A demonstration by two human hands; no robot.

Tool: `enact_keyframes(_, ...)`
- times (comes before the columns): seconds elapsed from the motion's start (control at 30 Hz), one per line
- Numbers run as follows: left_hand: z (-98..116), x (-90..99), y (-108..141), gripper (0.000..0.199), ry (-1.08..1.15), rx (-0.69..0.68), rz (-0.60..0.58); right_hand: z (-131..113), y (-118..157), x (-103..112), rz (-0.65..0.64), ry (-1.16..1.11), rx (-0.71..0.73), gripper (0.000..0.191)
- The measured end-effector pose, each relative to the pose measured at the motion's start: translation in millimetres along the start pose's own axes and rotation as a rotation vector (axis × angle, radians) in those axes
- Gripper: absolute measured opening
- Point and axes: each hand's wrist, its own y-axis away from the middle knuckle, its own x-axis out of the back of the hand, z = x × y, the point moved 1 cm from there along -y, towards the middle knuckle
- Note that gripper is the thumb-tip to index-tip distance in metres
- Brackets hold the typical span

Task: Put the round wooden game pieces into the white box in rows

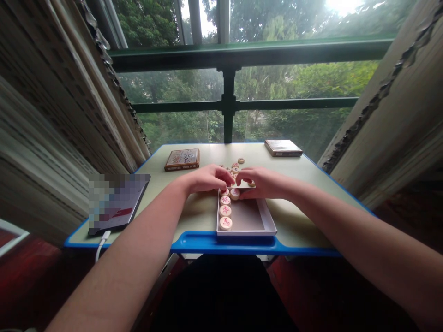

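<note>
An open white box rests at the table's front edge. Down its left side runs a column of round wooden pieces with red characters, the nearest one at the front corner. Another piece lies beside the column near the back. My left hand is over the box's back left corner, its fingers closed round a piece there. My right hand is at the back right, fingers curled above the back rim, with its thumb by the second piece; what it holds, if anything, is hidden. Loose pieces lie behind both hands.
A brown patterned box sits at the back left of the table, and a flat box at the back right. A dark tablet with a white cable lies at the left edge. Curtains hang on both sides.
</note>
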Motion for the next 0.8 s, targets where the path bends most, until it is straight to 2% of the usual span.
enact_keyframes(0.57,1,-0.7,1,0.026,0.032,0.001,-0.007,3,4,8,-0.01,-0.062,-0.027,0.029)
enact_keyframes(0.67,4,-1.4,3,0.026,0.007,0.022,0.022,6,6,14,0.003,-0.048,-0.073,0.026)
enact_keyframes(0.8,6,-2.2,4,0.028,0.005,0.077,0.052,18,8,20,0.099,0.05,-0.207,0.027)
